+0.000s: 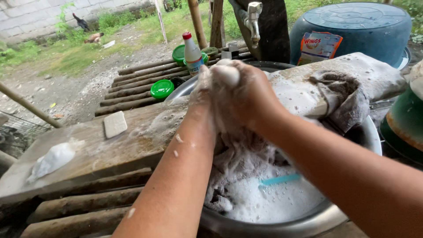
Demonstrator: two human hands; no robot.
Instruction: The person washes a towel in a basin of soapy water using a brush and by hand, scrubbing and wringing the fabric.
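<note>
Both my hands are closed on a wet grey cloth [240,154], held together above a metal basin [372,132] of soapy water. My left hand [203,86] and my right hand [244,94] are covered in suds and press against each other with the cloth bunched between them. The cloth hangs down into the foam. More grey cloth [339,94] lies draped over the soapy wooden board [110,150] that spans the basin. A blue-handled object [280,179] lies in the suds.
A white soap bar [115,124] and a crumpled plastic bag [50,161] lie on the board. Behind stand a bleach bottle [192,53], green lids [162,88], a tap [253,20], an upturned blue tub [352,28] with a detergent packet [319,46].
</note>
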